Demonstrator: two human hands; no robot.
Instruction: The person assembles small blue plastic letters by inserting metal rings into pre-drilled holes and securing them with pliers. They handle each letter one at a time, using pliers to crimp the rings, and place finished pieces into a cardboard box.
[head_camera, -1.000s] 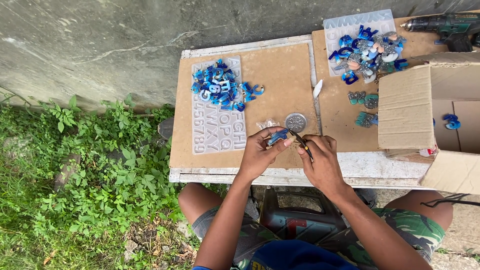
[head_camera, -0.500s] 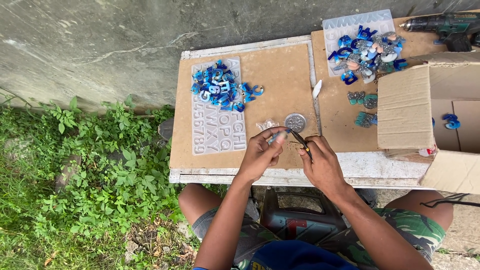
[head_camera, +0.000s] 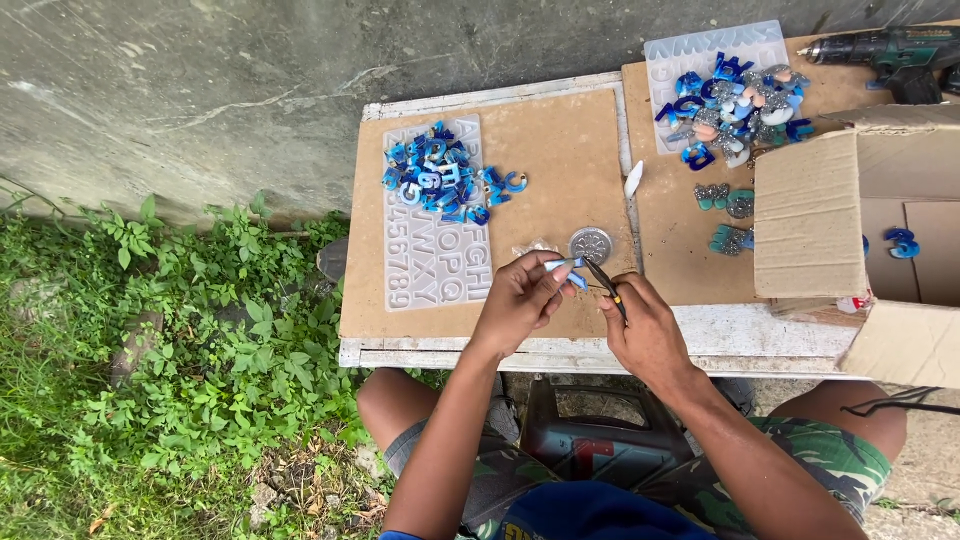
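My left hand (head_camera: 517, 300) pinches a small light-blue resin piece (head_camera: 563, 266) over the front of the brown board (head_camera: 560, 160). My right hand (head_camera: 645, 325) grips a slim dark tool with a yellow band (head_camera: 606, 285), its tip touching the blue piece. Just beyond the hands lies a round silver disc (head_camera: 590, 244). A clear letter mould (head_camera: 436, 250) lies on the board's left, with a heap of blue and white resin letters (head_camera: 445, 175) on its upper part.
A second clear mould with a heap of blue, grey and pink pieces (head_camera: 735, 95) lies at the back right. An open cardboard box (head_camera: 830, 215) holds blue pieces (head_camera: 902, 243). A cordless drill (head_camera: 890, 55) rests at the far right. Weeds (head_camera: 170, 330) grow at left.
Both hands have stayed over the board's front edge; my left hand has turned the blue piece a little against the tool tip.
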